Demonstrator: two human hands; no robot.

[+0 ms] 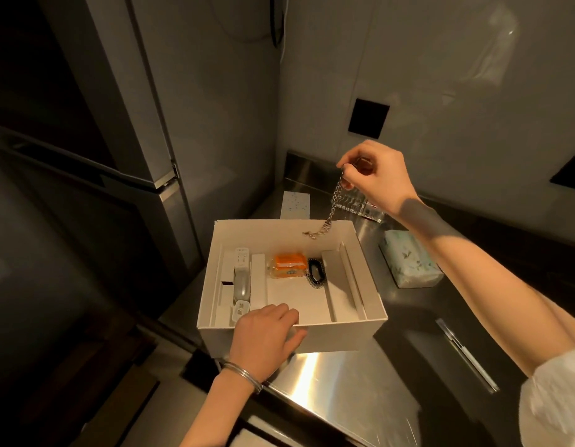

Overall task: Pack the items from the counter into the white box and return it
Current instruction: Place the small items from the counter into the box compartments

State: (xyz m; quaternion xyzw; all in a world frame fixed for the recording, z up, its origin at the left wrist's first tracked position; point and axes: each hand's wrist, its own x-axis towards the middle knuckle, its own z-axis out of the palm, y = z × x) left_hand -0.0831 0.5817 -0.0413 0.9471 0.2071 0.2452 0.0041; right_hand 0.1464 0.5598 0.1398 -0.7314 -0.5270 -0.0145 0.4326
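The open white box [370, 275] stands on the steel counter [360, 388]. My left hand [263, 340] grips its near rim, fingers over the edge. My right hand [373, 172] is raised above the box's far right corner, pinching a silver chain [333, 208] that dangles down, its lower end hanging over the far wall of the box. Inside lie an orange packet [287, 264], a dark bracelet [316, 273], a white charger [242, 256] and other small white items [240, 309].
A floral tissue pack [408, 266] lies on the counter right of the box. A clear plastic item [360, 204] and a small patterned card [295, 204] sit behind it. A pen [467, 353] lies near right. A tall fridge [112, 156] stands to the left.
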